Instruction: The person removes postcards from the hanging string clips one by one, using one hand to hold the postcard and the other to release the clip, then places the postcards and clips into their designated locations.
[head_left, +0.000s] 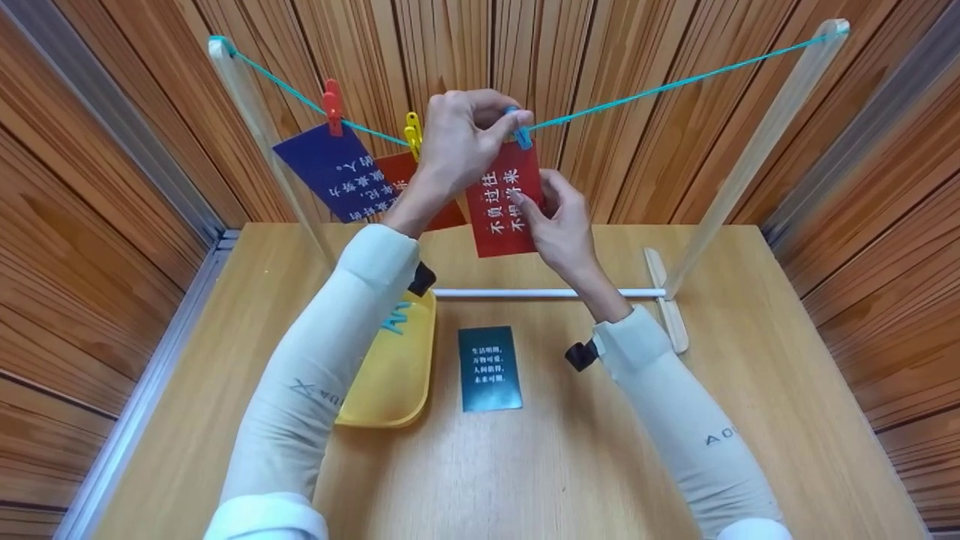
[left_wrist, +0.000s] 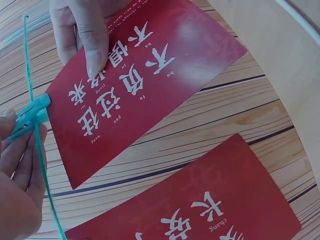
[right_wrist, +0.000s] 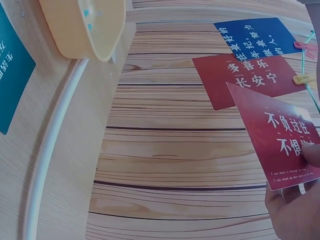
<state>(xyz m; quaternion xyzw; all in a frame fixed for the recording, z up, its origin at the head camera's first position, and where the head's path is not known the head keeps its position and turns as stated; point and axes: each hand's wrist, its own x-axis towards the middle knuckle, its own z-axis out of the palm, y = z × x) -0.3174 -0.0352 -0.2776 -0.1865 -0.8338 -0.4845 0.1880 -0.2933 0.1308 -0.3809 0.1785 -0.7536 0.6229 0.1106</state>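
A blue clothespin (head_left: 522, 136) sits at the green string (head_left: 645, 94), and my left hand (head_left: 466, 139) pinches its handles. Its tip is at the top edge of a red card (head_left: 501, 217) with white characters, as the left wrist view shows. My right hand (head_left: 564, 225) holds that card by its side edge, thumb on the front and fingers behind. Left of it a second red card (right_wrist: 225, 82) hangs from a yellow clothespin (head_left: 412, 135), partly covered by my left arm in the head view. Further left a dark blue card (head_left: 334, 169) hangs from a red clothespin (head_left: 332, 109).
Two wooden posts (head_left: 757, 154) carry the string, joined low by a white rod (head_left: 510, 293). A yellow tray (head_left: 424, 390) with blue clothespins (head_left: 395, 319) stands left, partly behind my left arm. A dark green card (head_left: 490, 386) lies on the table (head_left: 555, 480).
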